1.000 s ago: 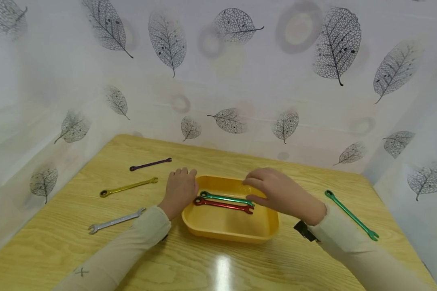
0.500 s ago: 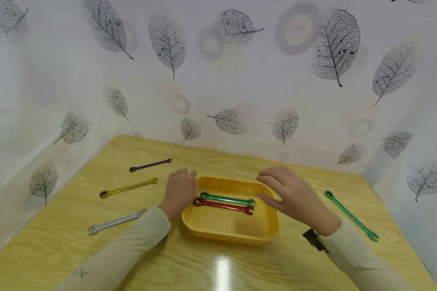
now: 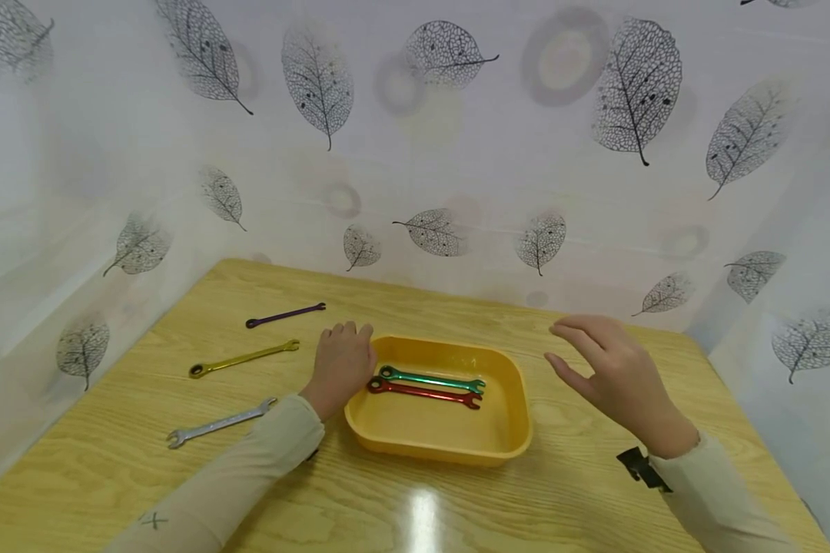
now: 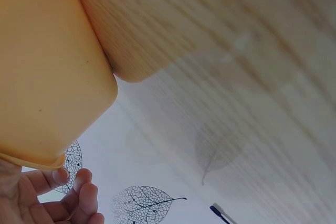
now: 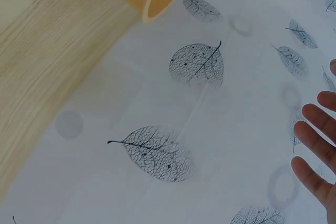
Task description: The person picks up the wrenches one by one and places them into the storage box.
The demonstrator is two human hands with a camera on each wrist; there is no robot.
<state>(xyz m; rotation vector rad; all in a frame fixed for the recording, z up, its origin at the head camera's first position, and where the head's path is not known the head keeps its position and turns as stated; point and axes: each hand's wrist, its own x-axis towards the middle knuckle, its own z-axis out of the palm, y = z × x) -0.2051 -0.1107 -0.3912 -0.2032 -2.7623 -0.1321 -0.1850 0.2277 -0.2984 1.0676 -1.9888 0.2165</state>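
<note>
My left hand (image 3: 342, 365) grips the left rim of a yellow plastic tray (image 3: 443, 453); in the left wrist view its fingers (image 4: 86, 198) curl beside the tray's edge (image 4: 31, 162). Inside the tray lie a green wrench (image 3: 432, 379) and a red wrench (image 3: 425, 392), side by side. My right hand (image 3: 615, 376) hovers over the table right of the tray, thumb and fingers apart and holding nothing. The right wrist view shows its spread fingers (image 5: 317, 135). A second green wrench, seen earlier on the right, is hidden behind this hand and sleeve.
Left of the tray, a purple wrench (image 3: 286, 316), a yellow wrench (image 3: 244, 359) and a silver wrench (image 3: 221, 422) lie spaced apart on the wooden table (image 3: 526, 507). A white leaf-print curtain (image 3: 415, 169) rises behind the table and at both sides.
My right hand has moved from above the tray's right side out to the right, in front of the second green wrench. The left hand, tray and other wrenches stay put.
</note>
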